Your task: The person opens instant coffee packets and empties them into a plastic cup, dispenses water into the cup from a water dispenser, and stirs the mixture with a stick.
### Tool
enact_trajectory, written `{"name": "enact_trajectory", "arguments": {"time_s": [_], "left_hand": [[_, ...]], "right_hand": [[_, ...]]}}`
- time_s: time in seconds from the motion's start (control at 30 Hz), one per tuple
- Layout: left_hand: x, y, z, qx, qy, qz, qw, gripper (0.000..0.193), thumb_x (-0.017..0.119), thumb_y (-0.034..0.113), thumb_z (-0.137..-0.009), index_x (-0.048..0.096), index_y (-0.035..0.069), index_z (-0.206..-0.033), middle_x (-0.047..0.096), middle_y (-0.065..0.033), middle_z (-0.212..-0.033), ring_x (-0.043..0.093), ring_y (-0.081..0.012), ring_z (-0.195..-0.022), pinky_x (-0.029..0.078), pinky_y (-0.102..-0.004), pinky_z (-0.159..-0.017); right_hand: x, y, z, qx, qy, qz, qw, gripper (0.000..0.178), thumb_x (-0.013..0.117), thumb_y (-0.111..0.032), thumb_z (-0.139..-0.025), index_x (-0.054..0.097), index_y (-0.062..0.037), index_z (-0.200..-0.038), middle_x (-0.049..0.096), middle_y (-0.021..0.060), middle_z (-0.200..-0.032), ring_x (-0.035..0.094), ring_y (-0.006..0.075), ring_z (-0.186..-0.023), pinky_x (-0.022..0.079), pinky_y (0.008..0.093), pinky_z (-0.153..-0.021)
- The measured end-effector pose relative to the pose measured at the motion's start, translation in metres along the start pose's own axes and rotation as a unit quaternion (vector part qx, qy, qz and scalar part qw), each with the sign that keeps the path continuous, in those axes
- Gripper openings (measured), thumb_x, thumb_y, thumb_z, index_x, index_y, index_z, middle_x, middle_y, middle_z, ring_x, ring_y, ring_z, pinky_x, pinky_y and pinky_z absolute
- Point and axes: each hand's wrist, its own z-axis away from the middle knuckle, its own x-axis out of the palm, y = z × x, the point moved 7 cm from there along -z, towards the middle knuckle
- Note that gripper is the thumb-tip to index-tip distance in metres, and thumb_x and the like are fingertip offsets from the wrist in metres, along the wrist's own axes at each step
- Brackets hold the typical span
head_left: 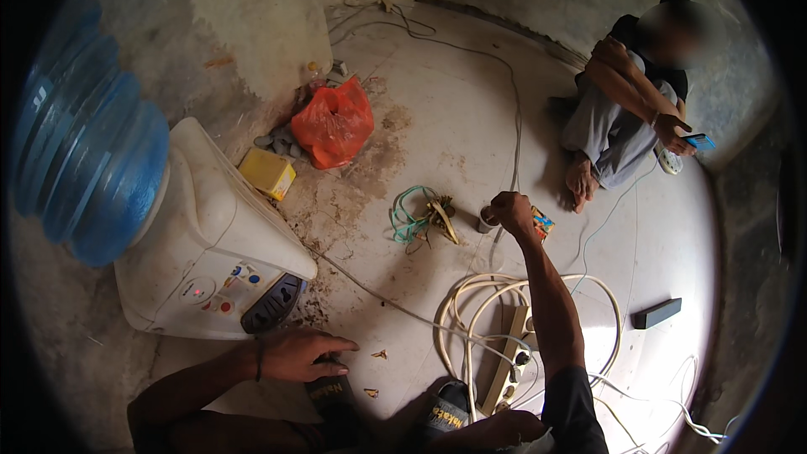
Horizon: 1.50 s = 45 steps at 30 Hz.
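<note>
My right hand (513, 212) reaches far forward with its fingers closed at the rim of a small greyish cup (485, 224) on the floor. The hand hides part of the cup. Just right of it lies a small colourful packet (542, 223). To the cup's left are a dried, brownish plant-like bundle (441, 214) and a tangle of green string (406, 217). My left hand (304, 355) hangs low over my dark sandal (331, 395), index finger stretched out, holding nothing. A dark band circles its wrist.
A white water dispenser (223, 244) with a blue bottle (92, 151) stands at left. Behind it are a yellow box (267, 173) and a red plastic bag (332, 122). A power strip (508, 357) and coiled cable (618, 307) lie near my feet. Another person (626, 92) sits holding a phone.
</note>
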Motion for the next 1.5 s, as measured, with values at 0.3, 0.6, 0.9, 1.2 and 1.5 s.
{"name": "enact_trajectory", "arguments": {"time_s": [0.3,0.6,0.9,1.2,1.5], "left_hand": [[0.0,0.001,0.001,0.017,0.013,-0.007,1.0,0.049,0.064,0.038,-0.093,0.059,0.005,-0.129,0.07,-0.0184,-0.1,0.069,-0.0319,-0.094,0.053,-0.0391,-0.083],[0.001,0.0,0.002,0.016,0.005,0.0,1.0,0.048,0.063,0.037,-0.093,0.058,0.006,-0.129,0.069,-0.0193,-0.102,0.068,-0.0335,-0.092,0.052,-0.0419,-0.084],[0.001,0.0,0.001,0.005,-0.006,-0.005,1.0,0.048,0.062,0.038,-0.093,0.058,0.007,-0.129,0.069,-0.0193,-0.104,0.068,-0.0333,-0.094,0.053,-0.0413,-0.085],[-0.004,0.005,-0.002,0.006,0.003,0.001,1.0,0.048,0.065,0.037,-0.092,0.059,0.005,-0.129,0.069,-0.0187,-0.103,0.069,-0.0305,-0.095,0.053,-0.0387,-0.085],[0.002,0.008,-0.008,0.014,-0.001,-0.023,1.0,0.05,0.064,0.039,-0.092,0.059,0.006,-0.129,0.07,-0.0187,-0.098,0.069,-0.0295,-0.092,0.054,-0.0387,-0.082]], "right_hand": [[-0.001,0.007,-0.004,0.026,0.023,-0.021,0.999,0.024,0.075,-0.02,-0.067,0.075,-0.0055,-0.087,0.072,0.0152,-0.082,0.072,0.0302,-0.077,0.057,0.0399,-0.075],[-0.003,0.008,-0.002,0.082,0.028,0.054,0.995,0.019,0.071,-0.023,-0.073,0.076,-0.0091,-0.085,0.073,0.012,-0.082,0.072,0.0291,-0.077,0.057,0.0384,-0.073],[-0.04,-0.002,-0.003,0.023,0.085,-0.024,0.996,0.017,0.071,-0.023,-0.073,0.077,-0.0101,-0.083,0.074,0.0093,-0.08,0.072,0.028,-0.074,0.058,0.0372,-0.071],[-0.096,-0.043,0.007,-0.031,0.106,-0.001,0.994,0.018,0.072,-0.02,-0.071,0.076,-0.0079,-0.084,0.073,0.0106,-0.079,0.071,0.0293,-0.071,0.056,0.0363,-0.067],[-0.102,-0.036,0.014,-0.015,0.109,-0.018,0.994,0.017,0.072,-0.019,-0.071,0.076,-0.0078,-0.083,0.073,0.0108,-0.079,0.071,0.0289,-0.07,0.056,0.0362,-0.067]]}}
